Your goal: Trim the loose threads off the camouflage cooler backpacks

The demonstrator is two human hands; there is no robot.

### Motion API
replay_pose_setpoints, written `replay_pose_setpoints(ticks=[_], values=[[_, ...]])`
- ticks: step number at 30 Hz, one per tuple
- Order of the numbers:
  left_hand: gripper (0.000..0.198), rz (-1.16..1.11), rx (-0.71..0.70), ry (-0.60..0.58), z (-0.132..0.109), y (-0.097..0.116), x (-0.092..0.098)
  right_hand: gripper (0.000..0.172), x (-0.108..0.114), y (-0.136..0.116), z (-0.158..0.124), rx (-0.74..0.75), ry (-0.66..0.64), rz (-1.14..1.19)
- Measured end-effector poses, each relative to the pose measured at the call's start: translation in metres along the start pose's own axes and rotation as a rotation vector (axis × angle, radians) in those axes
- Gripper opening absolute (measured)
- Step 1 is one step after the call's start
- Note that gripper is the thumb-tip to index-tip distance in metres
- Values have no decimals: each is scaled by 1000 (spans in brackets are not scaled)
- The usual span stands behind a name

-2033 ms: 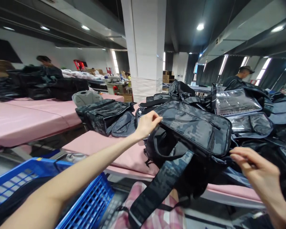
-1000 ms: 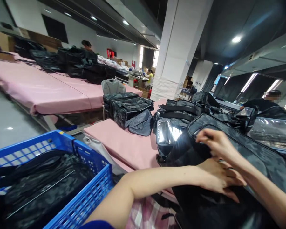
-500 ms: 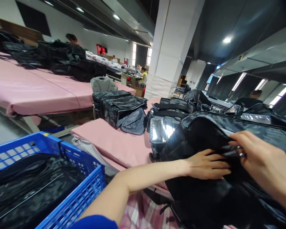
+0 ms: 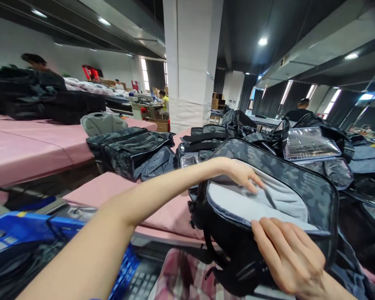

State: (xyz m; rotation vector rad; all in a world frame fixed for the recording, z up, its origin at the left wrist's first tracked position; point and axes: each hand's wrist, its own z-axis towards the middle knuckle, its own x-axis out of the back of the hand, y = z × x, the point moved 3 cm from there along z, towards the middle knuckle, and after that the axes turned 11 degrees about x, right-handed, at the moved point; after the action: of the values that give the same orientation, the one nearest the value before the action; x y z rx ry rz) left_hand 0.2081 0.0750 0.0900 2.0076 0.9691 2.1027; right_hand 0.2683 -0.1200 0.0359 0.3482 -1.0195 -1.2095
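A camouflage backpack (image 4: 315,183) in grey and black lies in front of me, its zipped compartment gaping and showing a pale grey lining (image 4: 228,200). My left hand (image 4: 242,173) is inside the opening, fingers apart and slightly blurred. Close to its fingertips a dark strip (image 4: 270,198) lies against the lining; contact between them is unclear. My right hand (image 4: 290,254) is closed over the near zippered edge of the opening, thumb out of sight. Black straps (image 4: 211,246) hang from the backpack's near side.
A blue plastic crate (image 4: 125,266) holding dark bags stands at lower left. More camouflage bags (image 4: 128,150) lie on the pink-covered table (image 4: 100,191). A white pillar (image 4: 190,71) rises behind it. A person (image 4: 42,79) is at the far left table.
The backpack's compartment now shows its pale lining. My left hand has gone from the black panel into the opening; my right hand has moved down and left onto the edge. The view has turned right.
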Motion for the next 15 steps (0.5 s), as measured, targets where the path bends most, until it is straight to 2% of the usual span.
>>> replay_pose_setpoints(ticks=[1, 2, 4, 6, 8, 11, 13, 15], values=[[28, 122, 24, -18, 18, -6, -6, 30, 1, -5, 0, -6, -31, 7], [29, 226, 31, 20, 33, -12, -12, 30, 0, -12, -1, -22, -63, 14], [33, 365, 32, 158, 50, -26, -21, 28, -9, -28, -7, -99, -118, 51], [34, 395, 17, 246, 53, -35, -26, 27, -27, -43, -17, -238, -159, 135], [30, 379, 8, 256, 48, -38, -26, 28, -48, -51, -27, -376, -203, 231], [20, 287, -38, 239, 42, -30, -24, 26, -68, -52, -36, -436, -229, 313], [21, 144, -150, 223, 43, -14, -27, 24, -74, -49, -37, -428, -254, 360], [26, 3, -292, 108, 50, 6, -38, 23, -74, -46, -37, -430, -290, 405]])
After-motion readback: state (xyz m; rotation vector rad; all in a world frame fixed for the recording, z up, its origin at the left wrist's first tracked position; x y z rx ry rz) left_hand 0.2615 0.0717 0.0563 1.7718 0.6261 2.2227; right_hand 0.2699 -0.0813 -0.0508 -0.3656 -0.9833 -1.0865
